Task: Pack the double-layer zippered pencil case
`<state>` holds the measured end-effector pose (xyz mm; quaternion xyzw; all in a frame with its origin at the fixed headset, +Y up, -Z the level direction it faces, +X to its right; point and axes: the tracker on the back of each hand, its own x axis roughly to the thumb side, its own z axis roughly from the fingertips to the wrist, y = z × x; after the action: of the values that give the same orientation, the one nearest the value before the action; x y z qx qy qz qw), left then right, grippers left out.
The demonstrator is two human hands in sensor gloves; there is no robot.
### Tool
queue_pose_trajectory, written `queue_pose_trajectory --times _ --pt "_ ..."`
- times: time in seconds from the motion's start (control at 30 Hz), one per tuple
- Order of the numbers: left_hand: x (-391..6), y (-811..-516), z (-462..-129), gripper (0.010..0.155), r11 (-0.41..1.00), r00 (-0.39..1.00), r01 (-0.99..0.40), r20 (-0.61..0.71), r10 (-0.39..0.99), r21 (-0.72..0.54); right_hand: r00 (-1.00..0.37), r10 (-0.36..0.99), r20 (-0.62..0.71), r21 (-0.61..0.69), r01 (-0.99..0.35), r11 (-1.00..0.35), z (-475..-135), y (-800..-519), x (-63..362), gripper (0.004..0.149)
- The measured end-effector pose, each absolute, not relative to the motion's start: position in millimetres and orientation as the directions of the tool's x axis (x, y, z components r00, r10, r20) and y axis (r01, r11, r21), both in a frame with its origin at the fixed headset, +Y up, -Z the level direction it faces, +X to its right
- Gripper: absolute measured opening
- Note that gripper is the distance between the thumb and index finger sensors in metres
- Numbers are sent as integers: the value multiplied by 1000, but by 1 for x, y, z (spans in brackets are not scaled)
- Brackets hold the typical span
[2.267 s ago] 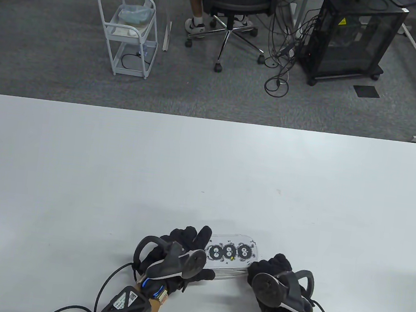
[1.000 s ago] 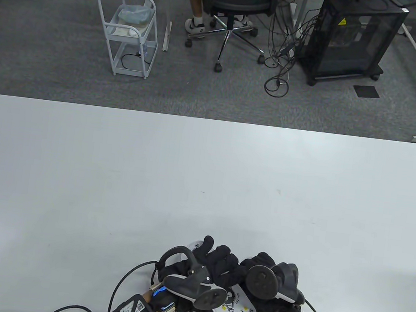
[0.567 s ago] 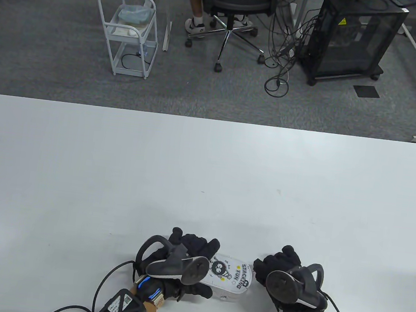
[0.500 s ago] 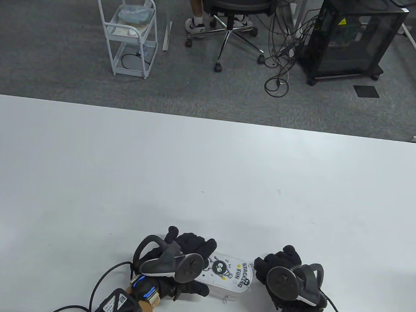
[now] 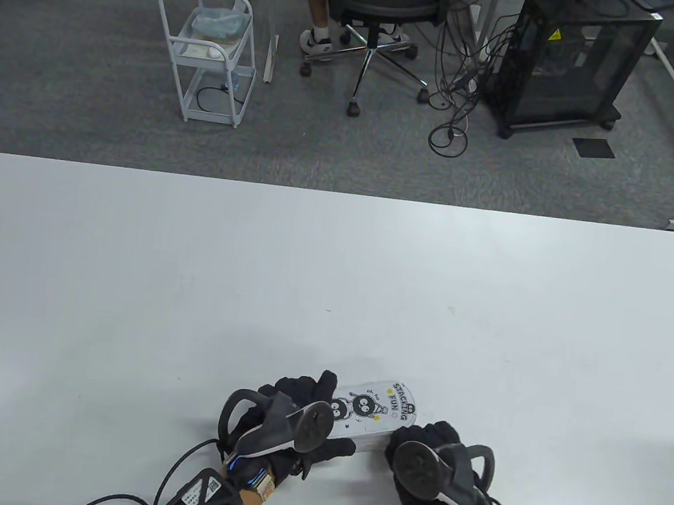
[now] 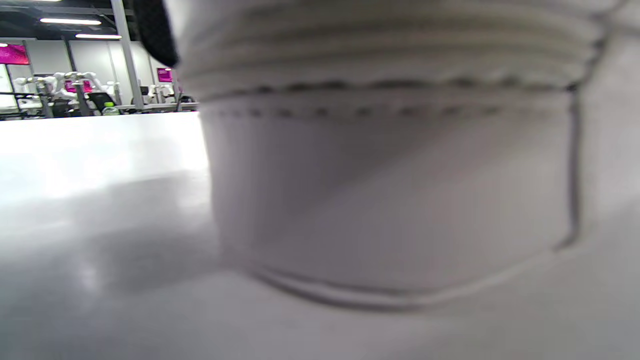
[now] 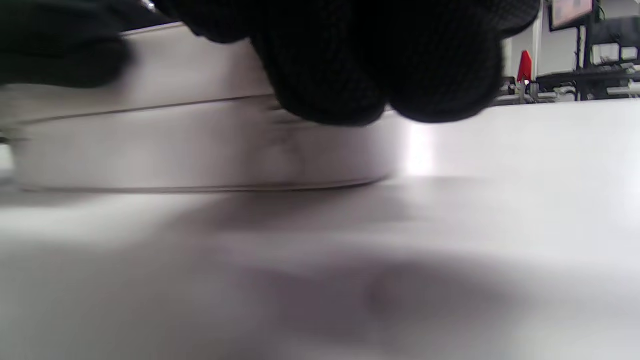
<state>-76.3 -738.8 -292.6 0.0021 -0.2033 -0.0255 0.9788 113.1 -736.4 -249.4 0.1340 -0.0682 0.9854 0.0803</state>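
Observation:
A white oval pencil case (image 5: 376,409) with black cartoon figures and the words "STACKING FUN" lies on the white table (image 5: 334,277) near the front edge. My left hand (image 5: 308,411) holds its left end, fingers over the top. My right hand (image 5: 421,444) is against its near right side. The left wrist view shows the case's white side wall (image 6: 390,185) close up, with its zipper line. The right wrist view shows my right fingertips (image 7: 380,70) on the case's side (image 7: 200,145). What the right fingers grip is hidden.
Cables run from both wrists off the table's front edge. Beyond the table's far edge stand a white cart (image 5: 210,56), an office chair (image 5: 379,6) and a black cabinet (image 5: 572,60) on the floor.
Both hands lifted the case and turned it over, so the "STACKING FUN" side faces up. It then moved back onto the table and swung a little away from me. My right hand moved left onto it.

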Motion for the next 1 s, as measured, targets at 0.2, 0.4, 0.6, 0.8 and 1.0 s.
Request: queue_pose_trajectory --times 0.2,0.4,0.6,0.8,1.0 --pt "-77 -742 -289 102 998 915 62 398 -69 29 -942 124 313 -118 -168 -979 -253 -740 119 48" --pt "-73 -739 -283 97 996 897 84 433 -89 31 -895 114 432 -64 -157 -986 -251 -736 129 58" --pt "-89 -712 -271 87 980 834 29 537 -131 195 -874 113 473 -218 -241 -946 -241 -711 149 60" --pt "-136 -693 -280 85 961 891 -74 451 -56 265 -928 214 306 -266 -299 -917 -259 -704 208 73" --pt "-181 -699 -298 84 969 952 -94 307 21 227 -945 321 69 -235 -328 -915 -280 -721 267 82"
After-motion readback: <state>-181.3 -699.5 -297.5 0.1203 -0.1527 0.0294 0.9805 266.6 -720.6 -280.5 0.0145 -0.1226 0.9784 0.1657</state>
